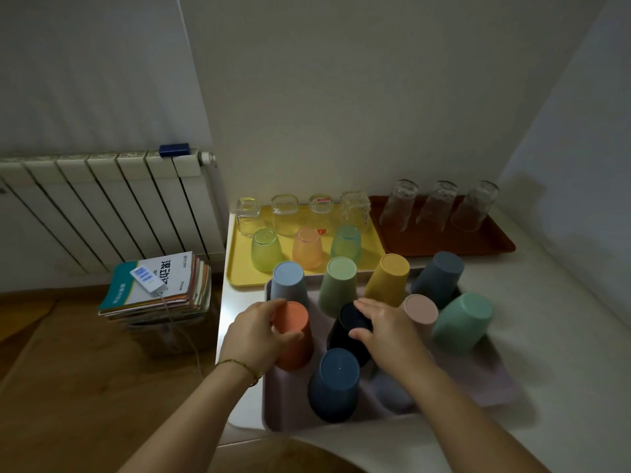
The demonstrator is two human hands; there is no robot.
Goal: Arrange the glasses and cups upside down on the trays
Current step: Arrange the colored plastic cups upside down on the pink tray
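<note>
Fingers point(269, 307) of my left hand point(256, 332) curl round the orange cup point(293, 319), thumb on its near side. My right hand point(384, 331) holds the black cup point(346, 331) just beside it, fingers pressed together over the base and thumb on the side. Both arms reach in from 6 o'clock, with a thin bracelet point(239, 363) on the left wrist. These two cups stand base up on the lilac tray point(478, 380), among nine plastic cups point(339, 380) there, all inverted. At 11 o'clock the yellow tray point(239, 268) carries four clear glasses point(285, 213) and three tinted glasses point(307, 247), mouths down. At 1 o'clock the brown tray point(478, 244) holds three tall glasses point(437, 206). One clear glass bears a red label point(322, 201), too small to read. At 9 o'clock a stack of books point(160, 288) shows large printed characters I cannot make out.
</note>
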